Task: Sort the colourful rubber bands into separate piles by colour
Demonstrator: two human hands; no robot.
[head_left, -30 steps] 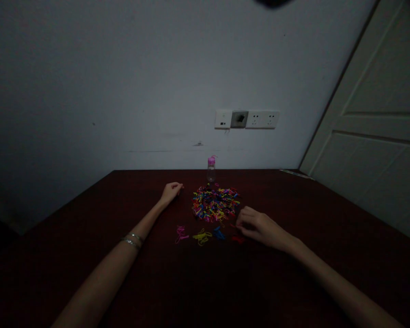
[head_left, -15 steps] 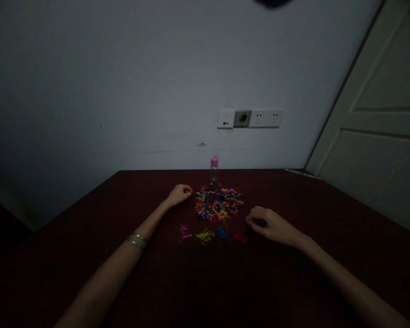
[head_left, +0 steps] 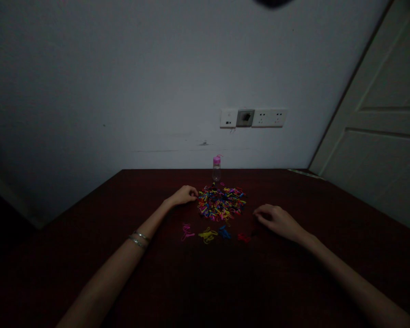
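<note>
A mixed pile of small coloured bands [head_left: 222,202] lies on the dark red table [head_left: 157,282]. In front of it, from left to right, are small groups of pink bands [head_left: 187,232], yellow bands [head_left: 208,235], blue bands [head_left: 224,232] and red bands [head_left: 243,238]. My left hand [head_left: 185,195] rests at the pile's left edge, fingertips pinched together; what they hold, if anything, is too small to tell. To the right of the pile, my right hand [head_left: 276,219] hovers or rests with thumb and fingers curved, slightly apart, and nothing visible between them.
Behind the pile stands a clear bottle with a pink lid [head_left: 217,169]. The wall [head_left: 157,91] at the table's back edge carries sockets [head_left: 269,118]. A panelled door [head_left: 379,150] is on the right.
My left hand has moved slightly right to the pile's edge. My right hand has shifted a little right, away from the pile and the red bands. The view has shifted slightly.
</note>
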